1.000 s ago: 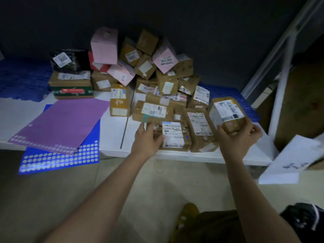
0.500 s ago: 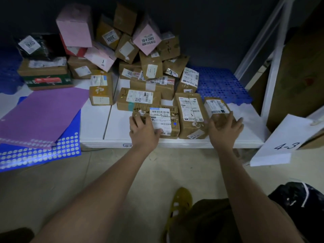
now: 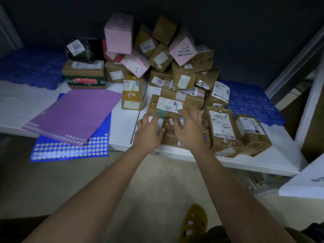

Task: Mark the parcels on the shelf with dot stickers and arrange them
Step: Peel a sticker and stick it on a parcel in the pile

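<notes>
At frame centre, on the white shelf (image 3: 263,162), a taped brown parcel (image 3: 168,135) is covered by the left hand (image 3: 149,132) and right hand (image 3: 188,132), fingers spread, nothing clasped. It is judged light and stiff, best taken by opposite sides.

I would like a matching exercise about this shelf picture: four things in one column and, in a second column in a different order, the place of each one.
Things
1. purple sticker sheet
2. blue sticker sheet
3. black parcel
4. blue perforated mat

Places
A. on the right part of the shelf, behind the front parcels
B. on top of the brown and green box at the back left
C. lying on top of the other sheet
D. partly covered, hanging over the front edge of the shelf

Pairs: 1-C, 2-D, 3-B, 4-A
</notes>
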